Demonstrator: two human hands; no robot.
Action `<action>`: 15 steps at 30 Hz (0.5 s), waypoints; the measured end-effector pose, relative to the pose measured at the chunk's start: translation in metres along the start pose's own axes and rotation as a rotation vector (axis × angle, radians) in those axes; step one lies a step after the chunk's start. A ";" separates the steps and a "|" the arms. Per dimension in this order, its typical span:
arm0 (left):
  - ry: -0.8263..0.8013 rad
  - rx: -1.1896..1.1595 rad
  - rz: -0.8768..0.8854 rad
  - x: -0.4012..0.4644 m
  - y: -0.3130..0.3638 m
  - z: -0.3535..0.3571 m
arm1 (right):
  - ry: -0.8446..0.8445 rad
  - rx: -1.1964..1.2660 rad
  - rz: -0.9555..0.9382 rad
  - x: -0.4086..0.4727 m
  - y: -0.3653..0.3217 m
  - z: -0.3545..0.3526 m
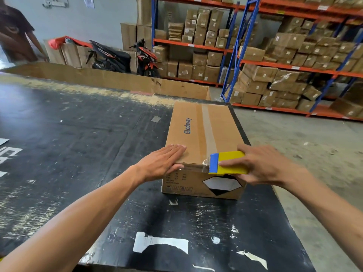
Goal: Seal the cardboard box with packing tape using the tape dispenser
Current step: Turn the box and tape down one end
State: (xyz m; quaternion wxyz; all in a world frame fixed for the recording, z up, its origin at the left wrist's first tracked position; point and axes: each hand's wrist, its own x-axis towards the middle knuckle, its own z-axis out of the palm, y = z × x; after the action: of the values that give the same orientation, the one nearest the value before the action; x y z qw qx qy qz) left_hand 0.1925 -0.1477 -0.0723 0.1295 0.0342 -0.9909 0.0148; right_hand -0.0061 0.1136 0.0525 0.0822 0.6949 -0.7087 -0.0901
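A brown cardboard box [224,124] printed "Glodway" lies on the black table [78,134], near its right edge. A strip of clear tape [208,130] runs along the box's top seam from the far end to the near edge. My left hand [164,162] rests flat, fingers together, on the near left corner of the box top. My right hand [263,165] grips a yellow tape dispenser [229,163] with a blue front, held at the box's near top edge where the tape bends over it.
A large open cardboard carton [110,79] stands behind the table. Orange and blue shelving [275,65] full of boxes lines the back and right. Two motorbikes [125,57] are parked by the wall. A person [15,32] stands at far left. Concrete floor [314,144] lies right of the table.
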 end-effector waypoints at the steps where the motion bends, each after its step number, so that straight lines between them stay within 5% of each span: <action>1: -0.001 0.029 0.023 0.000 0.000 -0.002 | -0.002 -0.007 0.009 0.001 -0.001 -0.001; 7: 0.047 0.176 0.230 0.039 0.017 -0.024 | -0.014 -0.009 0.026 0.001 0.000 -0.003; 15: -0.233 0.112 0.227 0.059 0.022 -0.006 | 0.045 0.053 0.018 0.002 0.001 0.007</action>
State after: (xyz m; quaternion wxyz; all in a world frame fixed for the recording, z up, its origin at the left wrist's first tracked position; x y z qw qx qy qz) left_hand 0.1357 -0.1296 -0.0521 0.0092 -0.0691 -0.9943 0.0806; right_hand -0.0085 0.1120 0.0463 0.0804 0.6924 -0.7149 -0.0551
